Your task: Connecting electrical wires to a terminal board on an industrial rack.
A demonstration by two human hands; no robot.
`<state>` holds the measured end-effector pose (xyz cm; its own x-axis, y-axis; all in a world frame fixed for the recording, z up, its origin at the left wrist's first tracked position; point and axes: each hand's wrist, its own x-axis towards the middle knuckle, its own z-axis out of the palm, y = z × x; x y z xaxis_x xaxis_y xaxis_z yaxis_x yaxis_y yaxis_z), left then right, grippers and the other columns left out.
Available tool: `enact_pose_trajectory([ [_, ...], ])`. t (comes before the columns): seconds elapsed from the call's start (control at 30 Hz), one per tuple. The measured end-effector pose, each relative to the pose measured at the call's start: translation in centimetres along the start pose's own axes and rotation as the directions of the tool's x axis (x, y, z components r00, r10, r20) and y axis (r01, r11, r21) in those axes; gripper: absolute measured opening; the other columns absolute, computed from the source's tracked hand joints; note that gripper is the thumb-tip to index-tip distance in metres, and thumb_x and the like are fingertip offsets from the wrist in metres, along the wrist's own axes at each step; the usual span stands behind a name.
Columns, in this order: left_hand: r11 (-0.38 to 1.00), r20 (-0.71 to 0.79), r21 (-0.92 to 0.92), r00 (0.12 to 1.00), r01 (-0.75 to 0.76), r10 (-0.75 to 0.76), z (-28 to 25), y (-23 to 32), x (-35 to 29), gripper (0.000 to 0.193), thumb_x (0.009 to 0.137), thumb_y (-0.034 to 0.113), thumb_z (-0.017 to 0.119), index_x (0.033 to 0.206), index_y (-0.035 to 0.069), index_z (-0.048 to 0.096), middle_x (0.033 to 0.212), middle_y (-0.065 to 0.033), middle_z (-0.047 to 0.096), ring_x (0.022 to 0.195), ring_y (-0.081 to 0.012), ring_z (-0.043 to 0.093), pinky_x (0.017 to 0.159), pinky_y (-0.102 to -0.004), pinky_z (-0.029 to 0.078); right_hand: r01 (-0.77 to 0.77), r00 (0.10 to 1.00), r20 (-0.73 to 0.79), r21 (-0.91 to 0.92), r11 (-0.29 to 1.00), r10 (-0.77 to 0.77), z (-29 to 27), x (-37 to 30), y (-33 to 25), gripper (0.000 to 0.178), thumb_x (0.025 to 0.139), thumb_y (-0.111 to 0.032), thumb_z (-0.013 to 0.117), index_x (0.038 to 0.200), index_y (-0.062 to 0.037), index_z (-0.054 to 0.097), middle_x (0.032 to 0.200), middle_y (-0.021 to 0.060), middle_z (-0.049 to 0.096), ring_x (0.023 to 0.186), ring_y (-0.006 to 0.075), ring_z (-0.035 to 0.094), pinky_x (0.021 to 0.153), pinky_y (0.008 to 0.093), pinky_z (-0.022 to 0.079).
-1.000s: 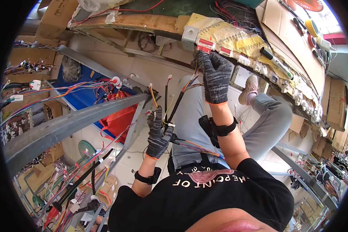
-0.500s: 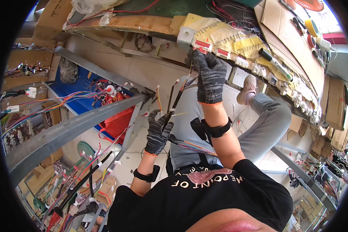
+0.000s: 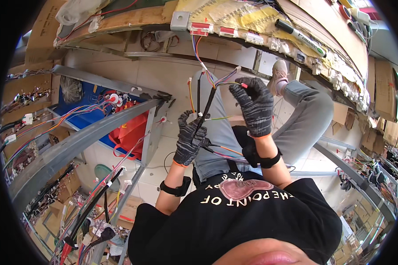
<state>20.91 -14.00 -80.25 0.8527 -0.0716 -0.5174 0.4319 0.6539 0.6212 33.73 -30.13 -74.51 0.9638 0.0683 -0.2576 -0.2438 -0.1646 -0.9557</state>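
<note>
My left hand [image 3: 190, 139], in a dark grey knitted glove, is closed round the black-sleeved trunk of a wire harness [image 3: 209, 101]. Above the sleeve the harness fans into thin coloured wires, and a blue, white and orange bunch runs up to a red-and-white connector holder [image 3: 200, 29] on the bench edge. My right hand [image 3: 254, 106], gloved alike, pinches a harness branch beside a small red connector [image 3: 244, 85]. A white connector [image 3: 238, 69] ends another branch just above these fingers. Two more branches stick up near my left hand; the harness's lower wires lie over my lap.
Along the bench's curved edge sit more connector holders [image 3: 228, 31] and a black marker [image 3: 300, 38]. At left, a grey metal bar [image 3: 84, 143] crosses before a blue tray [image 3: 70, 108] with a red bag [image 3: 130, 132]. Wire bundles hang on racks both sides.
My right hand has left the connector holder and come down right to a harness branch. Wires now show running into that holder. My left hand has risen slightly, still on the harness; the view has shifted.
</note>
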Motion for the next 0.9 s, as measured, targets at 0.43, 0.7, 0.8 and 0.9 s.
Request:
enact_pose_trajectory([
  [0.43, 0.193, 0.148, 0.927, 0.786, -0.322, 0.6, 2.0, -1.7, 2.8, 0.03, 0.076, 0.004, 0.059, 0.106, 0.006, 0.06, 0.101, -0.0159, 0.054, 0.088, -0.0301, 0.053, 0.083, -0.0379, 0.041, 0.35, 0.878, -0.316, -0.091, 0.932, -0.36, 4.2, 0.7, -3.5, 0.038, 0.074, 0.001, 0.065, 0.111, -0.0056, 0.06, 0.082, 0.0041, 0.058, 0.074, 0.0155, 0.054, 0.071, 0.027, 0.045],
  [0.7, 0.756, 0.132, 0.626, 0.982, -0.189, 0.136, 0.7, 1.0, 2.0, 0.02, 0.085, 0.007, 0.056, 0.104, 0.005, 0.052, 0.076, 0.002, 0.052, 0.057, -0.0036, 0.048, 0.048, -0.0199, 0.042, 0.595, 0.762, 0.05, -0.45, 0.666, -0.646, 1.6, 4.5, -4.2, 0.017, 0.069, -0.005, 0.066, 0.087, -0.006, 0.065, 0.073, 0.0124, 0.058, 0.065, 0.0281, 0.056, 0.059, 0.0341, 0.045],
  [0.8, 0.87, -0.017, 0.481, 0.991, -0.109, 0.134, 2.4, 1.7, 2.0, 0.018, 0.085, 0.008, 0.055, 0.103, 0.005, 0.051, 0.074, 0.0026, 0.052, 0.055, -0.0042, 0.047, 0.048, -0.0195, 0.041, 0.472, 0.876, 0.074, -0.328, 0.818, -0.476, 2.1, 5.9, -3.7, 0.01, 0.082, -0.007, 0.06, 0.087, -0.0011, 0.065, 0.064, 0.0063, 0.059, 0.058, 0.0118, 0.054, 0.056, 0.024, 0.042],
  [0.9, 0.891, -0.101, 0.441, 0.981, -0.106, 0.166, 2.2, 1.3, 2.1, 0.017, 0.086, 0.008, 0.054, 0.103, 0.005, 0.051, 0.071, 0.0035, 0.05, 0.054, -0.0045, 0.046, 0.047, -0.0194, 0.04, 0.259, 0.963, 0.031, 0.165, 0.952, -0.268, 3.2, 5.7, -4.1, 0.015, 0.085, -0.01, 0.057, 0.087, 0.0029, 0.065, 0.065, 0.0015, 0.059, 0.056, 0.0066, 0.051, 0.053, 0.0224, 0.04],
])
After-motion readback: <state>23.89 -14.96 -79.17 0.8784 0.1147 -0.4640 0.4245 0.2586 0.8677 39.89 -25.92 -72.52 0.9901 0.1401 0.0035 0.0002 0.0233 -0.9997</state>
